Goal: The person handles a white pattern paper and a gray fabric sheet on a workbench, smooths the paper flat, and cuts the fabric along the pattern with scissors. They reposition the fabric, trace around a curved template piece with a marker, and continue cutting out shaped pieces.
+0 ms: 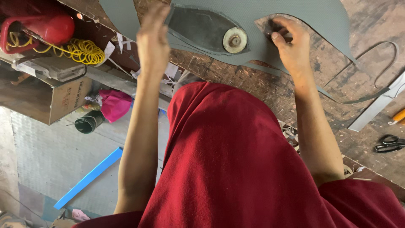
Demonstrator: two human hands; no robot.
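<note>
A grey-green sheet of material (295,17) lies across a worn wooden worktable (371,25). On it rests a darker shaped template (198,27) held down by a round metal weight (234,40). My left hand (152,38) is flat against the sheet at the template's left edge, fingers together. My right hand (287,40) is curled on the sheet right of the weight, gripping a small dark tool that I cannot identify. A thin cut strip (371,90) curls off to the right.
A long metal ruler (377,105), black scissors (390,143) and an orange handle (398,115) lie at the table's right. At left are a red cylinder (46,25), coiled yellow hose (82,50), cardboard box (63,99), pink cloth (113,104) and a blue strip (90,177) on the floor.
</note>
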